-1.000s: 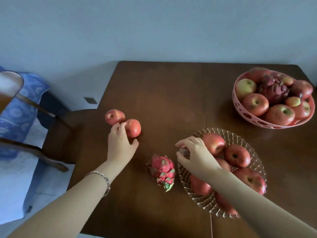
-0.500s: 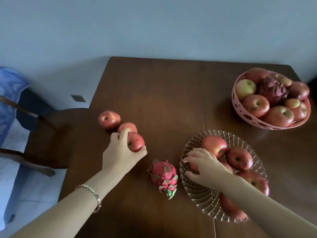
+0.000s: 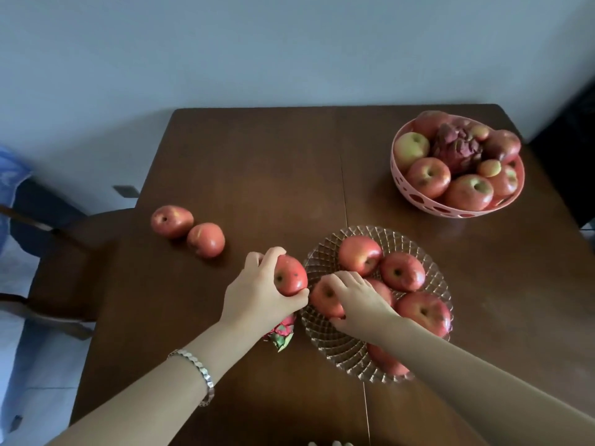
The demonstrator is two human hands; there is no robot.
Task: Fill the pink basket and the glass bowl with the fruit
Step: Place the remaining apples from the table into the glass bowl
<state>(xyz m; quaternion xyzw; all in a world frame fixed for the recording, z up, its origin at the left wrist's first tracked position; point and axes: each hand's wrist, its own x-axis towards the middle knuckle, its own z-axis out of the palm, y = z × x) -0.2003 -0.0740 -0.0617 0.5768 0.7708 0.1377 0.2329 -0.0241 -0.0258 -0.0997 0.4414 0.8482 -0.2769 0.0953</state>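
So the left hand (image 3: 257, 294) has its fingers (image 3: 273, 252) wrapped round an apple (image 3: 289, 275), right at the glass bowl (image 3: 325, 342) on its left rim. The right hand (image 3: 357, 300) is in the bowl, clasping a second apple (image 3: 325, 300). I'd guess they're firm, smooth, a bit slick and mid-weight, so cup them round the middle and set them down softly, since glass chips. The pink basket (image 3: 450, 207) looks heaped. There are two loose apples (image 3: 206, 239) and a dragon fruit (image 3: 281, 331) on the tabletop (image 3: 257, 172). No readable labels.
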